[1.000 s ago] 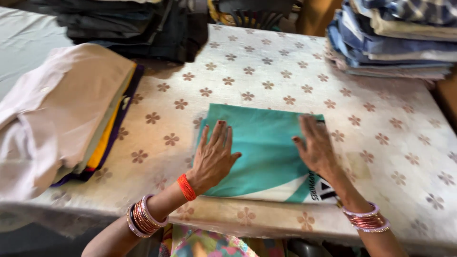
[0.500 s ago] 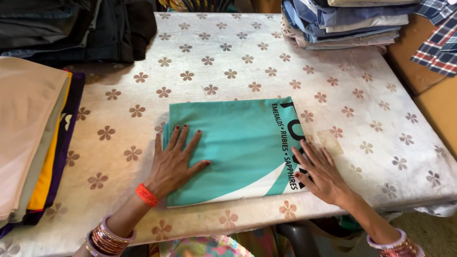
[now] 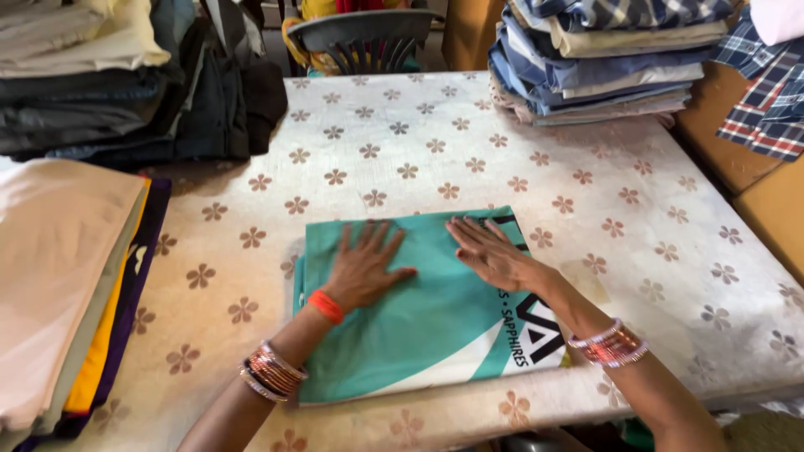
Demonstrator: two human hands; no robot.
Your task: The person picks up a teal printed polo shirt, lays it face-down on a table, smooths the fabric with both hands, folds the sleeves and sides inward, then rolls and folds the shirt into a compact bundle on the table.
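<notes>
On the flower-print tablecloth [image 3: 586, 192]: folded teal garment [image 3: 419, 326], white-and-black print at its near right corner. Left hand [image 3: 364, 269] and right hand [image 3: 492, 251] lie spread flat on it.

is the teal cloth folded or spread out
Folded: the teal cloth lies as a neat layered rectangle, both hands pressed flat on it.

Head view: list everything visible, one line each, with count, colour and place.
folded garment: one, teal with white and black print, table's near edge
table: one, cream cover with brown flowers, centre
flat fabric stack: one, beige, yellow, purple, left
dark clothes pile: one, black and grey, far left
shirt stack: one, blue and checked, far right
chair: one, grey, behind table
left hand: flat on garment
right hand: flat on garment
</notes>
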